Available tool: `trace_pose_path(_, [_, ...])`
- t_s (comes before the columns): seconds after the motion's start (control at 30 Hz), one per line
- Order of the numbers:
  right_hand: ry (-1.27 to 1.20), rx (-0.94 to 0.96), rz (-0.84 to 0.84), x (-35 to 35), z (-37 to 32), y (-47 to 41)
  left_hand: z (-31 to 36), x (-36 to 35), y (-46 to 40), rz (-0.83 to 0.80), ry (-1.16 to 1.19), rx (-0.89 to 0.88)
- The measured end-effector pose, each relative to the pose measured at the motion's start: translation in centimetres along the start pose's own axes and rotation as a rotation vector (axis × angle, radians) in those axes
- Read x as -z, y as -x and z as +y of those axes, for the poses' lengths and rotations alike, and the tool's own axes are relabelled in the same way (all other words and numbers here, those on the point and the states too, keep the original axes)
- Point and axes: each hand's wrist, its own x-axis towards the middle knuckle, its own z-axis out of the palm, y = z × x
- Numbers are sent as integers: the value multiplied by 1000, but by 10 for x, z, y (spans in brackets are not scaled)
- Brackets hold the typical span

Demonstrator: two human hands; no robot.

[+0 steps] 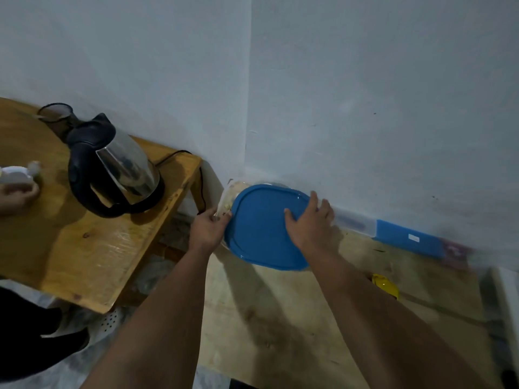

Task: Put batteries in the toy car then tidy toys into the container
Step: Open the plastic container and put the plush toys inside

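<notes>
A: What's under the blue lid [261,228]?
B: The container [227,196] is nearly all hidden.
A: At nine o'clock?
B: Another person's hand [16,193], cut off. The yellow object [386,284] at four o'clock is blurred.

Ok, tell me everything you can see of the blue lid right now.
The blue lid is a rounded-square sheet of glossy plastic with a raised rim groove. It lies tilted on top of a clear container in the wall corner, on the pale wooden board. The right hand presses flat on its right side, fingers spread. The left hand holds the container at the lid's left edge. Whether it is snapped shut cannot be told.
</notes>
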Motion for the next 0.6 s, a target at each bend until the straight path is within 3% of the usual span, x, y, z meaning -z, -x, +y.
trace_pose_path(0.2, [-508, -61, -86, -10, 18, -6, 1, -4, -2, 25, 6, 19])
trace_pose_path(0.4, [-494, -78, -41, -25, -7, -30, 6, 0, -7, 36, -137, -50])
trace_pose_path(0.6, [-569, -126, 133, -33, -7, -44, 8, 2, -10, 87, -238, -82])
